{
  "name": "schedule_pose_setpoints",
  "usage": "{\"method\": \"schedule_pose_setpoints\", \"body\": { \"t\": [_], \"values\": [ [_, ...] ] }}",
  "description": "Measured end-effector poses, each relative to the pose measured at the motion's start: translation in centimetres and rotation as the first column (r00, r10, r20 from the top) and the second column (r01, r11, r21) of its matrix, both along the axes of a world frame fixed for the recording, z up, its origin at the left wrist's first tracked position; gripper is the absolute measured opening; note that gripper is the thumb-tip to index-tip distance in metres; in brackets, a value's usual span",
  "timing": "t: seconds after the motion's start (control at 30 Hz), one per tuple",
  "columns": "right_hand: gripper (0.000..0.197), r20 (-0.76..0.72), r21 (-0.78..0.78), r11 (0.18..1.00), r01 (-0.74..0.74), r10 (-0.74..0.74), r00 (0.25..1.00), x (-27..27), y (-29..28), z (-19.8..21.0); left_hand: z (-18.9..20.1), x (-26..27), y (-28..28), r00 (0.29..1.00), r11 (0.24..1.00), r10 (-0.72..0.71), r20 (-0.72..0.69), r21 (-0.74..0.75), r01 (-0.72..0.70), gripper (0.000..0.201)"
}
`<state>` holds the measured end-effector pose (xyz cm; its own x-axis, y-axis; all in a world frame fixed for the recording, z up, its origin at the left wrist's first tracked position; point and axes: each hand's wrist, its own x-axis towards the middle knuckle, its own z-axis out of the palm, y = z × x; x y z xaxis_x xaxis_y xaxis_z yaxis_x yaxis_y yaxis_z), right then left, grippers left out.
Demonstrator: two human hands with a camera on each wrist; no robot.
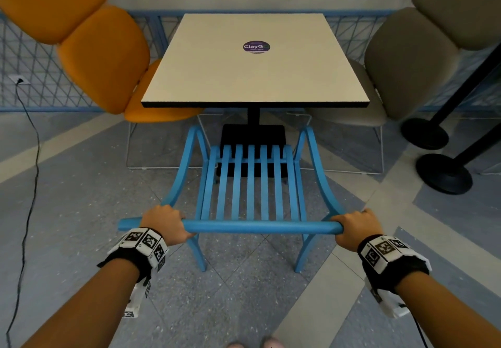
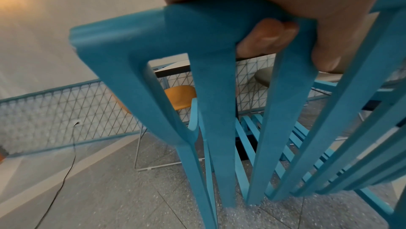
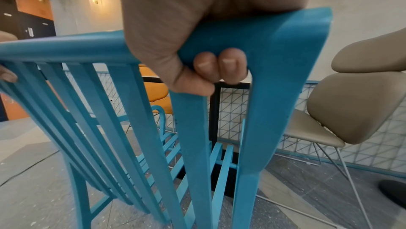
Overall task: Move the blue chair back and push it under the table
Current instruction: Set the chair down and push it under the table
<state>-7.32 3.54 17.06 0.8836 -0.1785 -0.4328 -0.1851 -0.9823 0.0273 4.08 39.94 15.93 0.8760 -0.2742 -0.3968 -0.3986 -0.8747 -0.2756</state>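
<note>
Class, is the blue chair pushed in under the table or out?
Out. The blue chair's slatted seat lies almost wholly in front of the table's near edge.

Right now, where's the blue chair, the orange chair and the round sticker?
blue chair (image 1: 250, 227): head view, on its top rail between the hands.
orange chair (image 1: 104, 57): head view, on its backrest cushion.
round sticker (image 1: 256, 46): head view, on the sticker's middle.

My left hand (image 1: 165, 224) and right hand (image 1: 355, 229) grip opposite ends of the blue slatted wooden chair (image 1: 250, 185) top rail. Ahead stands the square beige pedestal table (image 1: 254, 76), the orange padded chair (image 1: 103, 54) left, the grey padded chair (image 1: 406, 60) right.
</note>
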Motion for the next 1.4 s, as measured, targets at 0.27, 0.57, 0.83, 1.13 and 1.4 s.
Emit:
{"method": "schedule_pose_setpoints", "body": {
  "t": [0.27,0.57,0.83,1.13,1.4],
  "values": [
    [0.028,-0.012,0.011,1.000,0.008,-0.008,1.000,1.5,-0.5,0.1,-0.2,1.4,-0.6,1.000,1.000,0.024,0.011,-0.014,-0.024,0.055],
    [0.027,-0.002,0.017,1.000,-0.001,0.001,1.000,1.9,-0.9,0.0,0.0,1.4,-1.1,0.998,0.997,0.065,0.013,-0.029,-0.065,0.055],
    [0.027,0.007,0.032,0.999,0.003,-0.003,1.000,1.8,-0.9,-0.3,0.0,1.4,-1.0,0.998,0.997,0.055,0.005,-0.048,-0.055,0.056],
    [0.024,0.005,0.023,1.000,0.008,-0.008,1.000,1.3,-0.6,-0.2,-0.4,1.4,-0.7,0.999,0.999,0.031,0.044,-0.044,-0.029,0.054],
    [0.027,-0.017,0.005,1.000,-0.011,0.011,1.000,1.8,-0.9,-0.1,-0.5,1.6,-1.0,0.999,0.999,0.027,0.037,-0.037,-0.025,0.056]
  ]
}}
